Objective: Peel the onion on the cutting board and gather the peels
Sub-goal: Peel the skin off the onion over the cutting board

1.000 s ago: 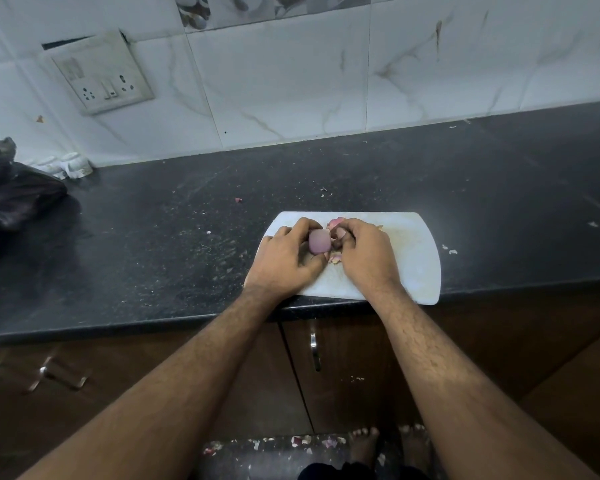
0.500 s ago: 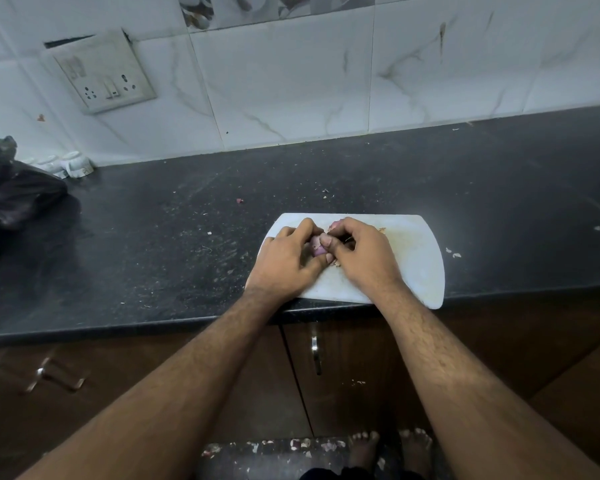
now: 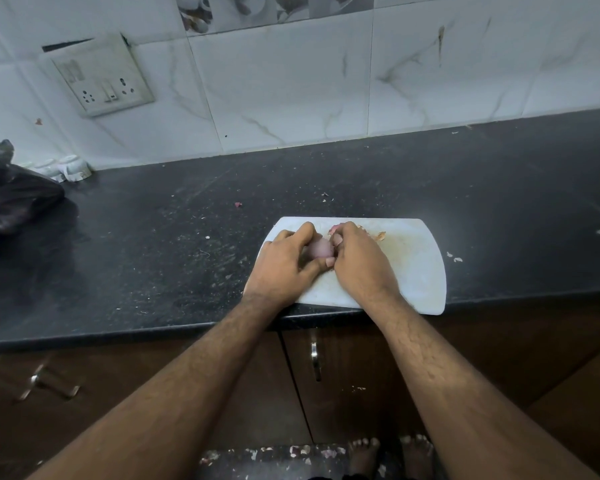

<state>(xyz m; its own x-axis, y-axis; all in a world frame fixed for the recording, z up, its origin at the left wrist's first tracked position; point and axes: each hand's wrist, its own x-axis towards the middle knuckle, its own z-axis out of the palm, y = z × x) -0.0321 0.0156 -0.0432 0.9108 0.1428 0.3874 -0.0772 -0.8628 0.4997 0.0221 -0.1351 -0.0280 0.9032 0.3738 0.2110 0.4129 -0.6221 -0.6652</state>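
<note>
A small pinkish-purple onion (image 3: 320,247) sits between both hands over the white cutting board (image 3: 413,271). My left hand (image 3: 284,265) grips it from the left, fingers and thumb curled round it. My right hand (image 3: 359,263) meets it from the right, fingertips curled onto the onion's skin. Loose peels (image 3: 378,235) lie on the board behind my right hand; a pink scrap (image 3: 333,229) shows above the fingers. Most of the onion is hidden by the fingers.
The board lies at the front edge of a black counter (image 3: 153,254), its near corner overhanging. A black bag (image 3: 11,199) lies at the far left, with small white cups (image 3: 70,168) by the wall. Peel crumbs (image 3: 453,257) lie right of the board.
The onion was plainly exposed a second ago, then covered by my fingers, and now shows partly again. Both hands stay in place, working at its skin.
</note>
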